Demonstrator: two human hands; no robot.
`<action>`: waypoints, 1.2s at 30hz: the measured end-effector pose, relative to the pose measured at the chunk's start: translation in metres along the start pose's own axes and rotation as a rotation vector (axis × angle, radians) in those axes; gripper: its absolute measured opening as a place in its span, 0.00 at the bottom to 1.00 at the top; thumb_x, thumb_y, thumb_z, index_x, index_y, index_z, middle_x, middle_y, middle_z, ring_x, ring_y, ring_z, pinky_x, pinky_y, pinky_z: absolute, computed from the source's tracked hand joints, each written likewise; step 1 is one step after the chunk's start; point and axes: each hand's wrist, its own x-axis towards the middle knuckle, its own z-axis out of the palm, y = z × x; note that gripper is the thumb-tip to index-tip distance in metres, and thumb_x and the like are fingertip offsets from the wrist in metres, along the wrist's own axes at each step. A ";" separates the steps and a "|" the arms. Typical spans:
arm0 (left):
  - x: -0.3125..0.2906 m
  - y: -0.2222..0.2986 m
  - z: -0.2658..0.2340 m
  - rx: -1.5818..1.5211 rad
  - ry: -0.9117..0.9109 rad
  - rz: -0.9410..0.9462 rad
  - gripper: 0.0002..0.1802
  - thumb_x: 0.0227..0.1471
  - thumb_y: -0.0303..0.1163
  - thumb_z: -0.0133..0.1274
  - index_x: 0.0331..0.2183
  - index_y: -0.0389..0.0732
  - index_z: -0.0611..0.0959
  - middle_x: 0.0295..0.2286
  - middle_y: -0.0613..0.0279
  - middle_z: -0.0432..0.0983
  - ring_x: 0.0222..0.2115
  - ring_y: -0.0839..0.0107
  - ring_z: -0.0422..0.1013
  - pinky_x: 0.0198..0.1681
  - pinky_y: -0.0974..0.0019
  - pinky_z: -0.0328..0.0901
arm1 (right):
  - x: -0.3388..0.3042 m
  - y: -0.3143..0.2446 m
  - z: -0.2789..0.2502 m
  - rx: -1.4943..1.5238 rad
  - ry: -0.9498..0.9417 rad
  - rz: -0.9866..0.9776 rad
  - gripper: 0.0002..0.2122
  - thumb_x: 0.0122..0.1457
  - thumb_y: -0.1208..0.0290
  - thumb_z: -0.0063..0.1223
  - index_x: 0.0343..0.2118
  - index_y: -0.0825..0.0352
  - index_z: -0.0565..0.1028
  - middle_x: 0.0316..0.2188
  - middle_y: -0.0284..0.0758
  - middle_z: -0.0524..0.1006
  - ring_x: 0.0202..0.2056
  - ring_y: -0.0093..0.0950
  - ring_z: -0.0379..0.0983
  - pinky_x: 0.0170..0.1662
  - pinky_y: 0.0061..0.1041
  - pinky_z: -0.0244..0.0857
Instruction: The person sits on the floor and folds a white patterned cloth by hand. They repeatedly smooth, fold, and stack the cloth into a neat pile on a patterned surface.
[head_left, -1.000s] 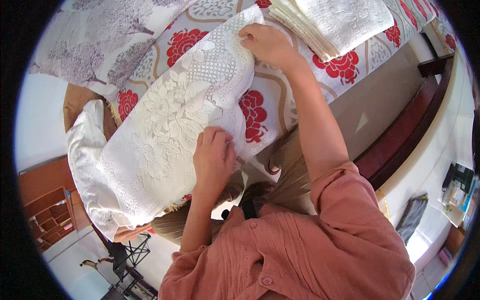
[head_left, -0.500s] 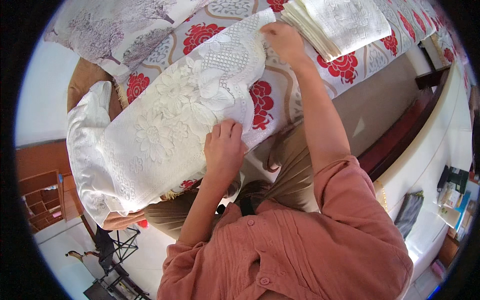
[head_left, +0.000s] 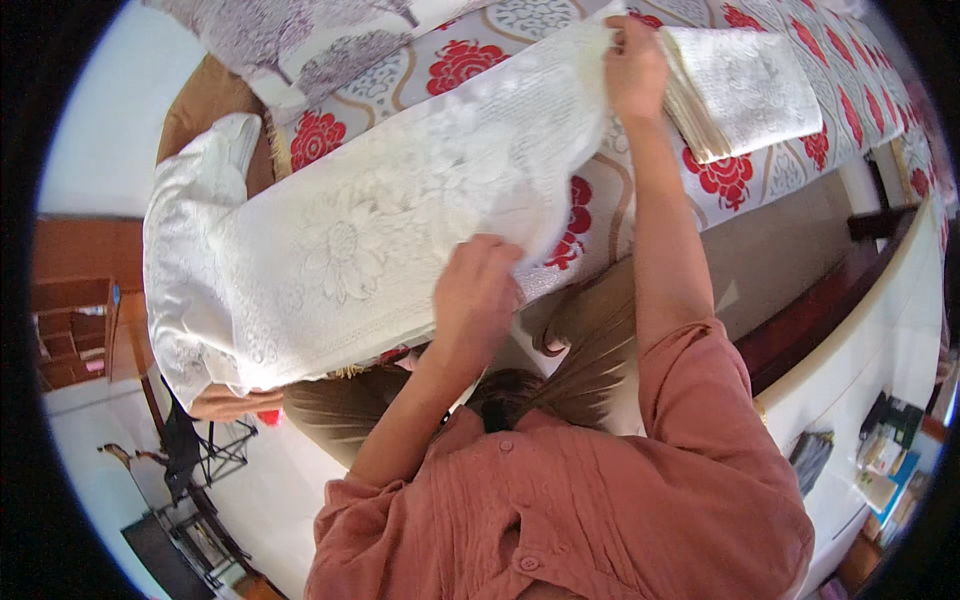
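Observation:
A long white lace cloth point(head_left: 340, 245) with raised flower patterns lies slantwise over the red-flowered seat cover point(head_left: 465, 65). At its far right end, my right hand point(head_left: 636, 75) is closed on the corner, pinching it between thumb and fingers. My left hand point(head_left: 478, 295), slightly blurred, is closed at the cloth's near edge with the fingers curled onto it. Part of the lace between the two hands is lifted and smeared by motion. The cloth's left end hangs bunched over a brown armrest point(head_left: 210, 105).
Just right of my right hand sits a folded stack of white lace cloths point(head_left: 750, 95). A tree-printed cushion point(head_left: 300, 40) leans at the back left. A black folding stand point(head_left: 185, 450) is on the floor at lower left. Dark wood trim point(head_left: 830, 300) runs along the right.
My right hand has pulled the cloth's corner farther and to the right. My left hand has shifted slightly right with the near edge. The view has moved a little too.

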 end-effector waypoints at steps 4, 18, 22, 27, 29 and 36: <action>0.015 0.022 0.023 -0.040 -0.201 0.073 0.13 0.48 0.23 0.56 0.39 0.41 0.80 0.39 0.56 0.75 0.41 0.52 0.72 0.45 0.53 0.69 | -0.012 0.016 -0.012 -0.355 0.018 -0.109 0.17 0.49 0.81 0.55 0.44 0.66 0.78 0.41 0.48 0.78 0.40 0.48 0.76 0.46 0.39 0.71; 0.075 -0.140 0.011 0.449 0.027 -0.146 0.30 0.64 0.50 0.44 0.64 0.52 0.68 0.66 0.58 0.56 0.67 0.55 0.50 0.67 0.40 0.43 | -0.076 -0.082 0.029 -0.330 -0.612 -0.300 0.30 0.67 0.46 0.39 0.66 0.62 0.62 0.70 0.36 0.56 0.70 0.35 0.49 0.71 0.45 0.38; 0.066 -0.172 -0.012 0.480 0.056 -0.176 0.31 0.64 0.51 0.42 0.63 0.50 0.68 0.65 0.56 0.57 0.66 0.55 0.52 0.67 0.40 0.43 | -0.080 -0.087 0.028 -0.330 -0.768 -0.298 0.30 0.67 0.47 0.40 0.66 0.59 0.62 0.70 0.35 0.56 0.70 0.35 0.49 0.70 0.45 0.39; 0.000 -0.262 -0.085 0.734 0.082 -0.369 0.32 0.65 0.50 0.41 0.65 0.47 0.66 0.65 0.54 0.58 0.66 0.56 0.52 0.68 0.42 0.43 | -0.083 -0.083 0.031 -0.308 -0.724 -0.363 0.28 0.67 0.49 0.42 0.66 0.58 0.63 0.69 0.34 0.58 0.69 0.35 0.52 0.69 0.43 0.42; -0.023 -0.267 -0.117 0.881 0.026 -0.363 0.31 0.65 0.46 0.42 0.64 0.45 0.66 0.65 0.54 0.59 0.66 0.57 0.52 0.68 0.44 0.42 | -0.082 -0.082 0.031 -0.323 -0.720 -0.370 0.28 0.67 0.49 0.42 0.65 0.58 0.64 0.69 0.34 0.58 0.69 0.35 0.52 0.69 0.42 0.42; -0.121 -0.253 -0.197 0.158 0.391 -0.744 0.33 0.59 0.35 0.53 0.63 0.39 0.67 0.61 0.46 0.63 0.63 0.58 0.59 0.64 0.54 0.55 | -0.085 -0.086 0.033 -0.380 -0.689 -0.392 0.26 0.68 0.50 0.41 0.65 0.57 0.64 0.69 0.35 0.59 0.68 0.37 0.52 0.69 0.42 0.42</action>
